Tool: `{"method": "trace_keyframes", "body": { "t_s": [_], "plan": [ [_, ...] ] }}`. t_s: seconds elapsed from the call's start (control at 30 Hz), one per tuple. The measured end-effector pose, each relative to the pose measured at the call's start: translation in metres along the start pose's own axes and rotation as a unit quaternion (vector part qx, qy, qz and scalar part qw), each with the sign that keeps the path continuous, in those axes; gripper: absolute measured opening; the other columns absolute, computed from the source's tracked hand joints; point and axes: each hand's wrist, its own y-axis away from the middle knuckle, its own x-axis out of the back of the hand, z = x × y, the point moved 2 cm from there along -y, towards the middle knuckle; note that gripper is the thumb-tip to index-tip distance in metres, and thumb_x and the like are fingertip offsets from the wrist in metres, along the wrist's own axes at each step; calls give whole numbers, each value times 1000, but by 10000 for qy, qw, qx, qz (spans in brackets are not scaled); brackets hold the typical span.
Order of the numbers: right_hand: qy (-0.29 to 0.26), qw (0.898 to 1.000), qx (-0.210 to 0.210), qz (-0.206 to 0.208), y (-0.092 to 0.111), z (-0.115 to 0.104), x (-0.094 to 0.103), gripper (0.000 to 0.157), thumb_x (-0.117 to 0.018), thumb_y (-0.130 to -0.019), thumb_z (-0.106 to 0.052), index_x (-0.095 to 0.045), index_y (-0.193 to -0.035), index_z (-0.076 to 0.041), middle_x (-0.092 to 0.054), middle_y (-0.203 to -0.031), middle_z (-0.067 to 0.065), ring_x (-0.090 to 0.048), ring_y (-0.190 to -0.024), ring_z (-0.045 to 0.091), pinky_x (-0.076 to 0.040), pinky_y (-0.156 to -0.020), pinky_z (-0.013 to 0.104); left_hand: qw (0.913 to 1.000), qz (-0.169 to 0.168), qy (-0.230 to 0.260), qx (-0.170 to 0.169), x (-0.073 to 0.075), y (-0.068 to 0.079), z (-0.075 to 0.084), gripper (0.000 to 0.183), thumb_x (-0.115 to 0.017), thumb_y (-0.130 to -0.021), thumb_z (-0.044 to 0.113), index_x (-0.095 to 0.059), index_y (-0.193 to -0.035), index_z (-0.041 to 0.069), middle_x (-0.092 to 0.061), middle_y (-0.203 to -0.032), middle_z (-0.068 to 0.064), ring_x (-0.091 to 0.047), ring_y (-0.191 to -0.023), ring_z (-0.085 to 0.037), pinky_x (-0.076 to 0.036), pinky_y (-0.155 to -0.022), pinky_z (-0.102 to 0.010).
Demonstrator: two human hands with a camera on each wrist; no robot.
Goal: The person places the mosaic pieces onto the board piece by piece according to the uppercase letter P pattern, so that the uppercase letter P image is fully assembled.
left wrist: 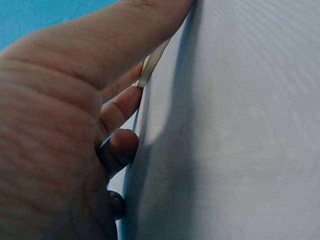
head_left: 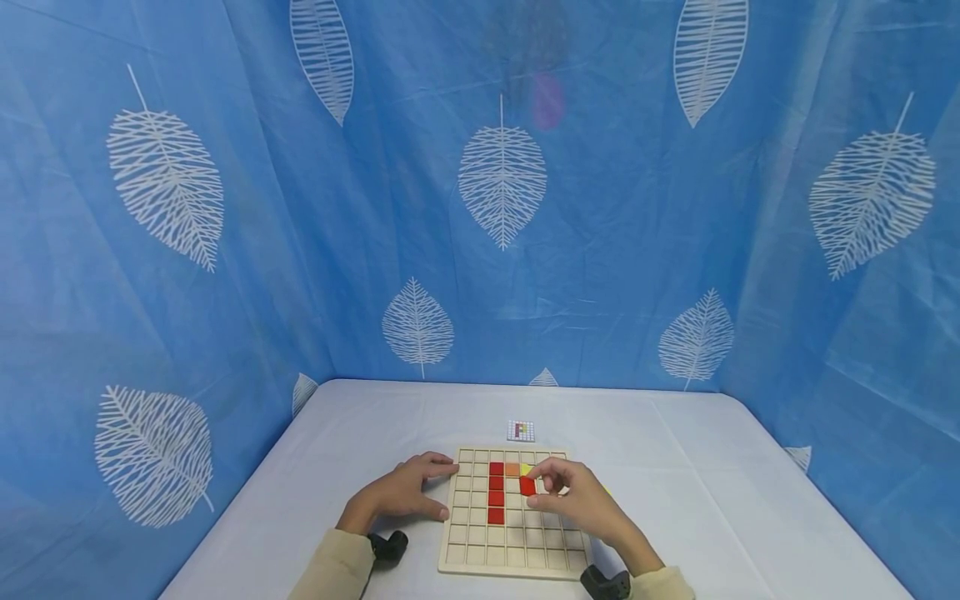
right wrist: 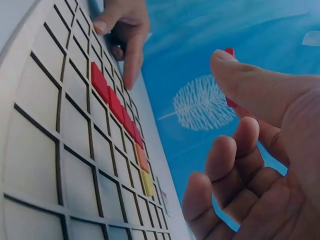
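Note:
A pale wooden grid board (head_left: pixel 510 572) lies on the white table. Several red square tiles (head_left: pixel 496 497) form a column in its cells, with an orange tile (head_left: pixel 512 469) and a yellow tile (head_left: pixel 525 469) to the right of the top one. My right hand (head_left: pixel 588 502) pinches another red tile (right wrist: pixel 230 101) between thumb and forefinger, raised over the board, its other fingers loosely bent. My left hand (head_left: pixel 405 490) rests at the board's left edge, thumb and fingers spread and touching the rim; part of this hand's contact is hidden in the left wrist view.
Beyond the board's far edge lies a small card (head_left: pixel 521 431) printed with a coloured grid pattern. A bit of something yellow (head_left: pixel 607 490) shows behind my right hand. Blue curtains (head_left: pixel 502 317) with white leaf prints enclose the table (head_left: pixel 720 500) at the back and sides.

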Motion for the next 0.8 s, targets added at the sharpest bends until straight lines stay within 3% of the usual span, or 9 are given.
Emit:
{"method": "trace_keyframes", "body": {
  "t_s": [0.8],
  "plan": [
    [88, 10000, 37, -5, -5, -2, -33, 28, -84, -81, -28, -71, -104, -16, -51, -82, -2, -48, -70, 5, -41, -58, 21, 9997, -59, 48, 222, -1, -1, -2, 81, -89, -72, 43, -56, -145, 28, -47, -150, -6, -39, -143, -37, -32, -114, -66]
  ]
}}
